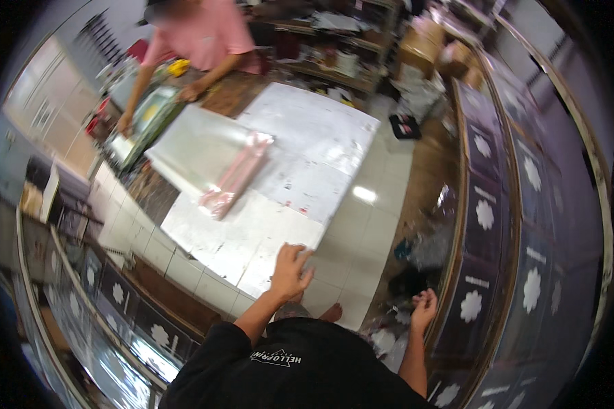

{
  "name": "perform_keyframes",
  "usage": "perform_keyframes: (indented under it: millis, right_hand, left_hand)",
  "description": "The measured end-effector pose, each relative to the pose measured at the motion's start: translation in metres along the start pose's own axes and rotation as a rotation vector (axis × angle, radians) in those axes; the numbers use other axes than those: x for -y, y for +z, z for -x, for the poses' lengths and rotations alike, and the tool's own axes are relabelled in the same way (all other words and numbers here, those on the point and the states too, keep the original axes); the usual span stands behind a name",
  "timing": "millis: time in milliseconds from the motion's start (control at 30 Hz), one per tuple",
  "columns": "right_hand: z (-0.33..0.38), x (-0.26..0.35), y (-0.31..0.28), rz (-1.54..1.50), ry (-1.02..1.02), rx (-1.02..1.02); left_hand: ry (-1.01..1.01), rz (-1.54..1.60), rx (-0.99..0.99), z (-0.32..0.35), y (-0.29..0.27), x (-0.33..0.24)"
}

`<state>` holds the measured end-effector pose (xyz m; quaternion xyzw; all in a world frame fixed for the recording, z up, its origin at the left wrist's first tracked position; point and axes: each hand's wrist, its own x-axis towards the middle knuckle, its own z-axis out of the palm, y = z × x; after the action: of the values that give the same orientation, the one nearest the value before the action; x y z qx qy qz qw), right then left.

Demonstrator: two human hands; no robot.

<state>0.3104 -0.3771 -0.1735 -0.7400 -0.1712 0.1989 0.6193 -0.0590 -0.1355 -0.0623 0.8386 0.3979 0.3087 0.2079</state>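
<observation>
On the bench [184, 269], tiled white along its edge, lies one large silvery sheet [280, 177], flat, rectangular and scuffed. One clear plastic sheet [198, 150] rests on the silvery sheet's far left part, and one long pink packet [237, 176] in glossy wrap lies across it. The left hand [290, 271] presses on the near edge of the silvery sheet, fingers spread, gripping nothing. The right hand [424, 308] hangs loosely open and empty, well apart from the bench, beside a row of dark boxes [486, 211] with white flower shapes. A second person in a pink shirt [205, 34] works at the far end. The floor [361, 225] is pale, glossy tile.
</observation>
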Motion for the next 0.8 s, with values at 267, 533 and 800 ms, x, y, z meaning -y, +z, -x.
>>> perform_keyframes:
  millis: [267, 533, 800]
  right_hand:
    - [0.019, -0.026, 0.137, 0.017, 0.157, 0.499]
    - [0.073, -0.071, 0.141, 0.402, 0.527, 0.684]
    - [0.115, -0.064, 0.131, 0.667, 0.499, 0.706]
  left_hand:
    - [-0.075, 0.307, -0.043, 0.007, -0.037, 0.017]
    - [-0.271, 0.062, -0.294, 0.043, -0.123, 0.089]
    - [-0.241, -0.235, -0.270, 0.061, -0.141, 0.132]
